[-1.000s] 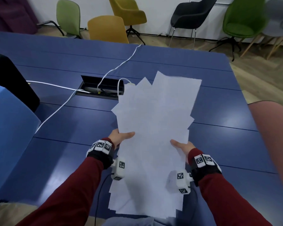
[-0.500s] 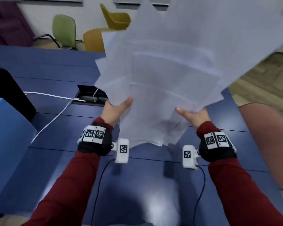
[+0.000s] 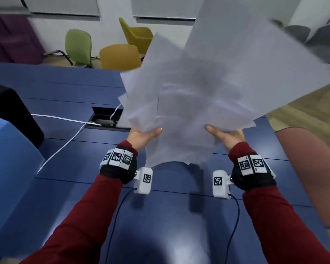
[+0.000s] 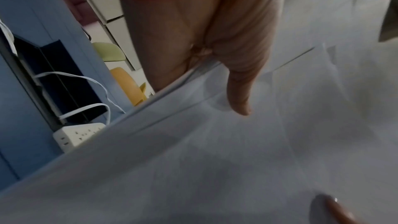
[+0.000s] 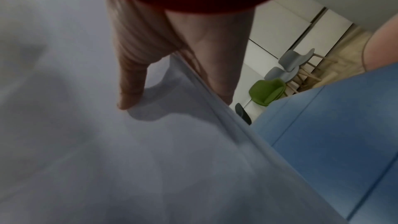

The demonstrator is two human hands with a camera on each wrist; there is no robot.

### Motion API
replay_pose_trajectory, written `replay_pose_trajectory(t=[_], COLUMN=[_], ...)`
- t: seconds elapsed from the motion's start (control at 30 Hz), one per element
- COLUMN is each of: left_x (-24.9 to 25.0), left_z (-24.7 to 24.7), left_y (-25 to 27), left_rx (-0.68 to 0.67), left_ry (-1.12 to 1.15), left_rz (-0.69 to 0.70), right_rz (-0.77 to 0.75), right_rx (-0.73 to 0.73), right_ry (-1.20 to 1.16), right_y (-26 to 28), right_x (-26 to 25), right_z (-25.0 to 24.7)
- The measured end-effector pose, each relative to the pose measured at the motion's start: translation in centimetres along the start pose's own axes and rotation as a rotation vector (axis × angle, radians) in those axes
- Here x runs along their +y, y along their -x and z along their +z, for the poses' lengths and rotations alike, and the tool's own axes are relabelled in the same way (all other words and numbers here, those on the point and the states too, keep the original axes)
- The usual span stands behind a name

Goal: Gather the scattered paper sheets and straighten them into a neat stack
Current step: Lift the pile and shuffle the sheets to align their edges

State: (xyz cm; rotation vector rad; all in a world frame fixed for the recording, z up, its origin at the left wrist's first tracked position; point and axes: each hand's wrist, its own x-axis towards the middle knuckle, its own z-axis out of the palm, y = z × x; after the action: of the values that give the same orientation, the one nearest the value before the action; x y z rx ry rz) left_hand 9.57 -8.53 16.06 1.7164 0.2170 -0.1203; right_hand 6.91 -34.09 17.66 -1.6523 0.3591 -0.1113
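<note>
A loose, uneven bundle of white paper sheets (image 3: 208, 88) is held tilted upright above the blue table (image 3: 65, 88), its corners fanning out at different angles. My left hand (image 3: 145, 134) grips the bundle's lower left edge, thumb on the near face. My right hand (image 3: 225, 135) grips the lower right edge the same way. In the left wrist view the thumb presses on the paper sheets (image 4: 215, 159); in the right wrist view the thumb lies on the paper sheets (image 5: 107, 151). The fingers behind the sheets are hidden.
A cable hatch (image 3: 107, 117) with white cables (image 3: 65, 147) and a power strip (image 4: 77, 135) lies just beyond the left hand. A black object (image 3: 10, 111) and a blue box (image 3: 8, 164) stand at the left. A pink chair back (image 3: 311, 168) is at the right; chairs (image 3: 120, 56) stand beyond the table.
Both hands lifted the sheets off the table and tipped them up towards upright. The bundle now stands higher and closer to the head camera.
</note>
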Motion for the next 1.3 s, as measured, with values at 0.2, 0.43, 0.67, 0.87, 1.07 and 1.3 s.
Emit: replay_pose_trajectory(t=[0.2, 0.43, 0.67, 0.87, 1.07, 1.3], left_x=[-0.6, -0.9, -0.9, -0.8, -1.1, -0.9], left_z=[0.4, -0.1, 0.0, 0.0, -0.5, -0.3], left_y=[-0.3, -0.5, -0.1, -0.1, 0.0, 0.1], left_rx=[0.007, -0.016, -0.038, -0.080, -0.073, -0.099], left_ry=[-0.257, -0.310, -0.385, -0.436, -0.431, -0.457], left_rz=[-0.201, -0.217, -0.224, -0.212, -0.235, -0.233], right_rz=[-0.181, -0.144, -0.153, -0.143, -0.114, -0.118], right_rx=[-0.009, 0.030, 0.167, 0.095, 0.130, 0.152], right_ry=[-0.009, -0.248, -0.187, 0.032, -0.063, 0.010], right_y=[-0.3, -0.2, -0.2, -0.5, -0.7, -0.7], right_x=[0.0, -0.3, -0.6, 0.1, -0.5, -0.5], right_z=[1.0, 0.9, 1.8, 3.3, 2.7, 2.9])
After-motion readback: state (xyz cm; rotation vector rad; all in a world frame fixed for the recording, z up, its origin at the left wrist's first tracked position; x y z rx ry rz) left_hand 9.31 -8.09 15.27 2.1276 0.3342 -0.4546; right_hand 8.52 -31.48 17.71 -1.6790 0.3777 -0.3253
